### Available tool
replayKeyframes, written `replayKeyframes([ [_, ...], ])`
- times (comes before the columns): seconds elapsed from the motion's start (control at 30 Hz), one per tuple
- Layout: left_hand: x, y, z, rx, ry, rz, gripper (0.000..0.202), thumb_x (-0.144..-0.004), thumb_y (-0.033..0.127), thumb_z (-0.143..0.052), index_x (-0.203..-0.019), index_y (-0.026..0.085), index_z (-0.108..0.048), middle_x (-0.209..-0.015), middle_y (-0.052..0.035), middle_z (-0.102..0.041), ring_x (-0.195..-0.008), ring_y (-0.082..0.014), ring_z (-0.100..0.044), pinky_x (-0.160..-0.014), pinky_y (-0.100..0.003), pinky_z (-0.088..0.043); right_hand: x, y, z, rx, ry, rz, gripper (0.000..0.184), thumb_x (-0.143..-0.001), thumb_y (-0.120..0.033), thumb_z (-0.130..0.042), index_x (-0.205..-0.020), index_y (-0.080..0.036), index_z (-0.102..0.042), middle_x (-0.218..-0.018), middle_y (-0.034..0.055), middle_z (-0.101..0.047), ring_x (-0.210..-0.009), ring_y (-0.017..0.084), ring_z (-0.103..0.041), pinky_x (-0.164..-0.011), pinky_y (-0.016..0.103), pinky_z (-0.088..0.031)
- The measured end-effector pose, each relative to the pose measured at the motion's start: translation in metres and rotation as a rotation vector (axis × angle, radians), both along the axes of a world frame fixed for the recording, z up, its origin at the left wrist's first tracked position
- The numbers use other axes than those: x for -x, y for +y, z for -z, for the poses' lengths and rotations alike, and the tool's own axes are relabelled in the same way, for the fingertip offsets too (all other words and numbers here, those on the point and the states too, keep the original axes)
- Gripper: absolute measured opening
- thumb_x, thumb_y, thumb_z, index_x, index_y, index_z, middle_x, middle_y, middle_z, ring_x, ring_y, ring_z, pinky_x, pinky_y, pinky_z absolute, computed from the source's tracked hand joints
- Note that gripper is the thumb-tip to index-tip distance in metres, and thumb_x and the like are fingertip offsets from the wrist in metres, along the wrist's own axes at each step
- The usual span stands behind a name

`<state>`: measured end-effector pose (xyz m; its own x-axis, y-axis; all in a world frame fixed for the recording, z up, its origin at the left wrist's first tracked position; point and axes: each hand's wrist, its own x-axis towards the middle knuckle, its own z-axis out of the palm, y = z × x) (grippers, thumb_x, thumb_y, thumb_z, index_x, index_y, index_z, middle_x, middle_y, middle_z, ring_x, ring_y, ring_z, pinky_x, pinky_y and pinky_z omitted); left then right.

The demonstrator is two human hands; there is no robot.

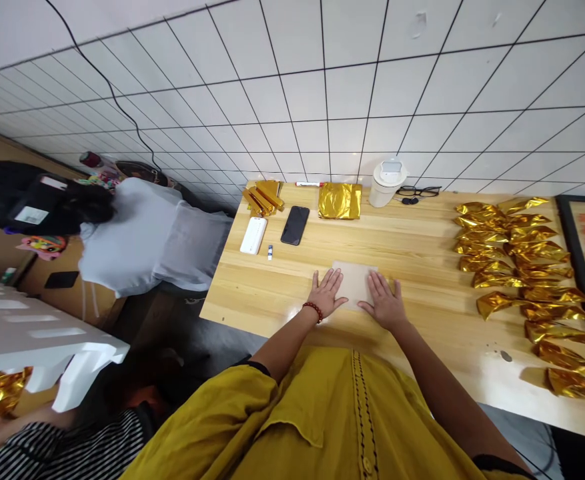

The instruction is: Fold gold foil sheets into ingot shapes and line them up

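Beige sheet (356, 288) between two open, palm-down hands (326, 295) (385, 303), one at each side edge

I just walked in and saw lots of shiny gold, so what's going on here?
A person's left hand and right hand lie spread, palms down, at the left and right edges of a pale sheet on the wooden table. Crinkled gold foil pieces lie off to the right. Beyond the sheet lies some flat gold foil.

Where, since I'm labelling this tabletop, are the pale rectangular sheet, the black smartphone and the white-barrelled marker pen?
Pale rectangular sheet (355, 287): head view, middle of its upper face.
Black smartphone (295, 225): head view, middle of its dark screen.
Marker pen (309, 184): head view, on its white barrel.
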<state>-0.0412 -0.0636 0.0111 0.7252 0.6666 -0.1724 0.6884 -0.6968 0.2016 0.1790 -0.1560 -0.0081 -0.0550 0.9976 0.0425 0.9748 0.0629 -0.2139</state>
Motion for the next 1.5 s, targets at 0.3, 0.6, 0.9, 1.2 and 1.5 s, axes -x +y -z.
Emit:
replayKeyframes([
  [0.3,0.051,-0.01,-0.006,-0.024,-0.06,0.064,0.081,-0.096,0.064,-0.038,-0.156,0.011,-0.029,-0.163,-0.0201,-0.023,-0.154,-0.0297,-0.017,-0.124,-0.055,-0.015,-0.016,-0.033,0.005,-0.088,0.011,0.141,0.093,-0.094,-0.062,-0.036,-0.159,-0.003,-0.006,-0.161,0.0249,-0.027,-0.15,0.034,-0.024,-0.121,0.057,-0.006],
  [0.6,0.053,-0.012,-0.003,0.003,-0.119,0.276,0.046,-0.102,0.037,-0.04,-0.145,0.025,-0.05,-0.156,-0.0081,-0.044,-0.151,-0.0245,-0.027,-0.124,-0.055,-0.021,0.001,-0.025,0.003,-0.057,-0.032,0.152,0.086,-0.096,-0.056,-0.037,-0.16,-0.007,-0.009,-0.164,0.0216,-0.021,-0.152,0.035,-0.015,-0.12,0.06,-0.005],
  [0.9,0.052,-0.012,-0.009,0.028,-0.117,0.245,0.045,-0.101,0.037,-0.042,-0.145,0.032,-0.051,-0.156,-0.0045,-0.045,-0.151,-0.0211,-0.028,-0.124,-0.051,-0.02,0.052,0.006,0.003,-0.011,-0.008,-0.141,0.072,-0.099,-0.049,-0.034,-0.159,-0.01,-0.023,-0.162,0.0174,-0.029,-0.152,0.029,-0.021,-0.121,0.058,-0.005],
  [1.2,0.052,-0.012,-0.011,0.053,-0.153,0.236,0.046,-0.101,0.037,-0.039,-0.145,0.032,-0.051,-0.157,-0.0015,-0.043,-0.151,-0.0219,-0.028,-0.124,-0.052,-0.022,0.018,0.025,-0.007,0.019,-0.01,-0.085,0.084,-0.097,-0.057,-0.034,-0.16,-0.006,-0.011,-0.164,0.0213,-0.019,-0.153,0.035,-0.015,-0.121,0.06,-0.004],
  [1.5,0.051,-0.011,-0.012,0.108,-0.105,0.228,0.049,-0.101,0.04,-0.035,-0.147,0.028,-0.049,-0.159,-0.0009,-0.039,-0.152,-0.0216,-0.026,-0.126,-0.05,-0.017,0.043,0.073,-0.004,0.062,0.076,-0.46,0.075,-0.098,-0.057,-0.04,-0.158,-0.015,-0.026,-0.162,0.0141,-0.031,-0.151,0.028,-0.025,-0.122,0.054,-0.008],
])
